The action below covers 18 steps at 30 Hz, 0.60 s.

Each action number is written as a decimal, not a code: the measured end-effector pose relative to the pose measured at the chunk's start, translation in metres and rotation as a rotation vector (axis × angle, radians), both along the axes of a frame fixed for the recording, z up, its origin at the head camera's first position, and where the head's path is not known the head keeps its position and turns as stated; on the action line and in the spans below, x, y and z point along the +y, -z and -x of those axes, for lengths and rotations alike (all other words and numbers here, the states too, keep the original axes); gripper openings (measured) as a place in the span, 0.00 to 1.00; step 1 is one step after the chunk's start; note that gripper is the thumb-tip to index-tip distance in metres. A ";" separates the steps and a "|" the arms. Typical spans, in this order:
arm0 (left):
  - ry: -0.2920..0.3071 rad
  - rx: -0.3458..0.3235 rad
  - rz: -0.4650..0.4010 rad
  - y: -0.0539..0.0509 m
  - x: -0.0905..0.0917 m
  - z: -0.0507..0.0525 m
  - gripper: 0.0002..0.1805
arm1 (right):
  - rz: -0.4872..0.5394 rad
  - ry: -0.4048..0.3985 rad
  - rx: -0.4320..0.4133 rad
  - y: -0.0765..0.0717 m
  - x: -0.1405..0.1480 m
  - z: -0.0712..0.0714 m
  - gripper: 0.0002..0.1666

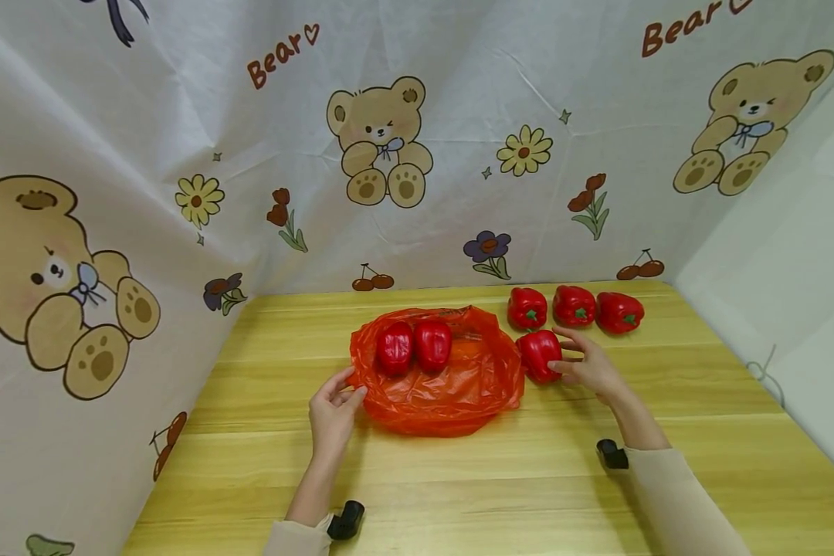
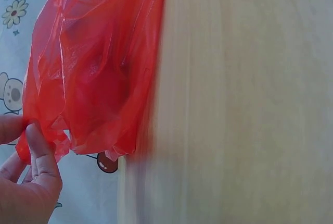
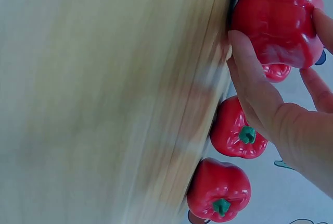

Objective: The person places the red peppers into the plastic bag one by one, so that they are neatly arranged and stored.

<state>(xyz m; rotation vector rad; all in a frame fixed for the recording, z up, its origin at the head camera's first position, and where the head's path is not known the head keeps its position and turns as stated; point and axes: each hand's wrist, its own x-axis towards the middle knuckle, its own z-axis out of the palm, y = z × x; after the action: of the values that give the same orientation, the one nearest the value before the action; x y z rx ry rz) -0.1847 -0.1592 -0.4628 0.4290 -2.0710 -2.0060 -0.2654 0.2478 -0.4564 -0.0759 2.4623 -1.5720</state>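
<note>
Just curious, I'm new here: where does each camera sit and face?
Worn on head, facing forward and down at bag and peppers; left hand, right hand, sleeves show.
Worn on left wrist, facing bag; left hand shows.
Worn on right wrist, facing peppers; right hand shows.
Head and left-wrist views share bag and left hand.

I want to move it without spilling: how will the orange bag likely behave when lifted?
The orange bag will probably sag, its thin film being wrinkled. It looks light in itself, as the film is see-through. The two peppers inside may slide, being glossy and rounded.
</note>
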 end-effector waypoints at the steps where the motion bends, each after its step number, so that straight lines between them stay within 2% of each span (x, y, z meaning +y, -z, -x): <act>1: 0.001 0.000 0.001 0.000 0.000 0.000 0.24 | 0.000 -0.001 0.000 0.000 0.000 0.000 0.45; 18: 0.004 0.005 0.013 0.001 0.000 0.000 0.23 | 0.033 0.047 0.002 0.003 -0.003 -0.001 0.44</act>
<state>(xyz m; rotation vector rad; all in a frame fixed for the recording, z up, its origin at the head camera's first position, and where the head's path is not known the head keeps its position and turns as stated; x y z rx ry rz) -0.1848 -0.1589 -0.4641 0.4173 -2.0831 -1.9926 -0.2642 0.2450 -0.4598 -0.0254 2.4565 -1.6329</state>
